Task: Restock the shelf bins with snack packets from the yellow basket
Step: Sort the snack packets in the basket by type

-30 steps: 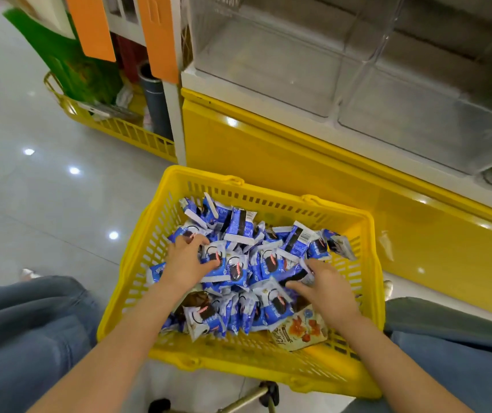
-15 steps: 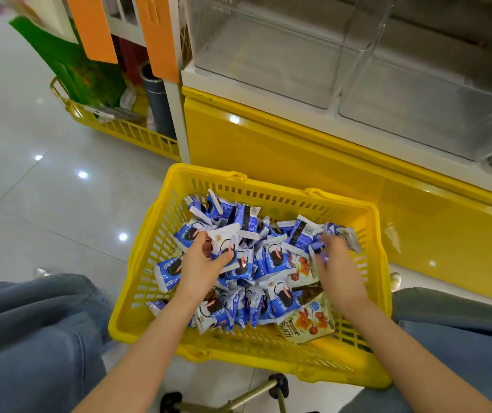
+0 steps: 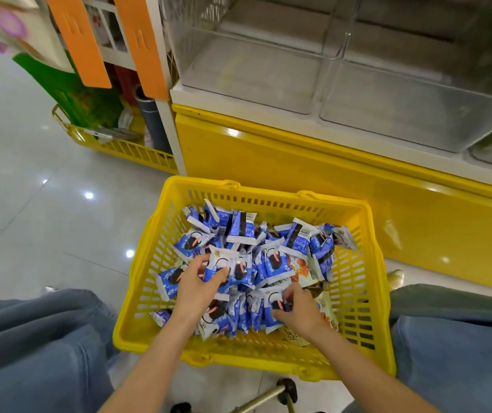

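A yellow basket [image 3: 355,296] sits on the floor between my knees, full of several blue and white snack packets [image 3: 271,263]. My left hand [image 3: 197,286] is in the left part of the pile and grips a bunch of blue packets [image 3: 232,268] between thumb and fingers. My right hand [image 3: 301,310] is lower in the pile, near the basket's front, with its fingers curled round another blue packet [image 3: 276,302]. A few orange-printed packets [image 3: 301,271] lie under the blue ones. Clear shelf bins [image 3: 253,70] stand above the yellow cabinet, with nothing visible inside.
A yellow cabinet front [image 3: 313,174] stands just behind the basket. A second clear bin [image 3: 417,114] is to the right of the first. Another yellow basket [image 3: 125,147] with a green bag sits far left. My knees in blue jeans [image 3: 30,347] flank the basket. A wheeled frame [image 3: 283,389] is below it.
My right hand has moved from the right rear of the pile down to its front and closed on a packet. My left hand keeps its bunch of packets. The view has shifted slightly.
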{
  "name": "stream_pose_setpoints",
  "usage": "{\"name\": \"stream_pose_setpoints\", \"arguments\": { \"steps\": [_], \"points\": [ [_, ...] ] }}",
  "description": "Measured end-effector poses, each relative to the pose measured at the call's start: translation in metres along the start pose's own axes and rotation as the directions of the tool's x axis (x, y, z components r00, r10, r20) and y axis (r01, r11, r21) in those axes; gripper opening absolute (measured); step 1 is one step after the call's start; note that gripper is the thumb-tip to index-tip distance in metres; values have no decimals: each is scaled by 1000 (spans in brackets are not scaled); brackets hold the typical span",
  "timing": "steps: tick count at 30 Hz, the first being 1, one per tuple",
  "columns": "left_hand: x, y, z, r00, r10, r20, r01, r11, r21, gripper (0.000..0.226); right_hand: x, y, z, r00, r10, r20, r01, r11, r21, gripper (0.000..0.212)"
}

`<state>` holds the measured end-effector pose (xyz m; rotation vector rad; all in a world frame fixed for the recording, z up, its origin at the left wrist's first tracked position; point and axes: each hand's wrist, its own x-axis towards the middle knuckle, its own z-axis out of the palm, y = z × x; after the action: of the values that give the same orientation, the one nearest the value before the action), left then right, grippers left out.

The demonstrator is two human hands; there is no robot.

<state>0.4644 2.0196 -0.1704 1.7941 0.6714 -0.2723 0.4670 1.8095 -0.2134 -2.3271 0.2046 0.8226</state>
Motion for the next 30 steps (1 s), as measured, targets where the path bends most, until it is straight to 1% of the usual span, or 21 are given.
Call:
{"name": "stream_pose_setpoints", "arguments": {
  "steps": [2, 4, 6, 7, 9, 11, 13, 14, 16, 18, 20, 22, 24, 26, 27, 28, 30],
  "points": [
    [-2, 2, 3, 1000, -11, 13, 11, 1000, -15, 40, -5, -3, 7, 998, -65, -19, 67, 993, 101, 33],
    [-4, 6, 7, 1000, -20, 15, 21, 998, -53, 39, -8, -8, 6, 994, -99, -51, 105, 985, 139, 34],
    [-3, 15, 11, 1000, -16, 19, 18, 997, -71, 36, -7, -17, -10, 986, -117, -115, 137, 973, 187, 36],
    [-1, 21, 14, 999, -7, 32, 9, 997, -71, 33, -5, -21, -22, 977, -125, -172, 158, 968, 196, 37],
    [7, 38, 23, 998, 30, 60, -27, 998, -59, 30, -1, -29, -51, 933, -148, -328, 215, 960, 178, 39],
    [18, 59, 41, 993, 87, 79, -86, 996, -19, 32, 5, -30, -82, 866, -168, -471, 255, 959, 126, 41],
    [30, 78, 69, 986, 134, 102, -136, 991, 14, 37, 13, -25, -109, 823, -153, -546, 231, 970, 76, 41],
    [33, 85, 85, 981, 149, 121, -153, 988, 28, 39, 17, -21, -119, 822, -133, -554, 196, 979, 57, 40],
    [39, 95, 117, 972, 168, 166, -179, 982, 56, 42, 25, -16, -132, 845, -97, -526, 119, 993, 9, 41],
    [42, 99, 142, 967, 130, 220, -154, 983, 97, 44, 32, -14, -136, 871, -85, -485, 74, 996, -41, 40],
    [44, 98, 157, 948, 75, 310, -128, 980, 155, 44, 37, -14, -137, 895, -90, -437, 54, 994, -93, 36],
    [43, 98, 159, 918, 76, 390, -181, 954, 241, 41, 38, -14, -139, 921, -109, -373, 47, 984, -171, 37],
    [39, 99, 144, 897, 162, 411, -287, 921, 264, 38, 34, -17, -139, 923, -161, -350, 64, 960, -271, 40],
    [32, 100, 112, 884, 294, 362, -398, 880, 258, 34, 26, -26, -134, 872, -268, -411, 127, 933, -338, 38],
    [27, 99, 90, 883, 359, 301, -438, 862, 255, 33, 21, -34, -128, 839, -328, -435, 184, 922, -340, 35],
    [23, 96, 65, 880, 425, 212, -469, 847, 251, 31, 15, -43, -121, 817, -383, -430, 252, 909, -331, 32],
    [12, 85, 12, 849, 529, -14, -507, 821, 262, 25, 8, -62, -98, 817, -478, -323, 389, 870, -304, 30]
  ]
}}
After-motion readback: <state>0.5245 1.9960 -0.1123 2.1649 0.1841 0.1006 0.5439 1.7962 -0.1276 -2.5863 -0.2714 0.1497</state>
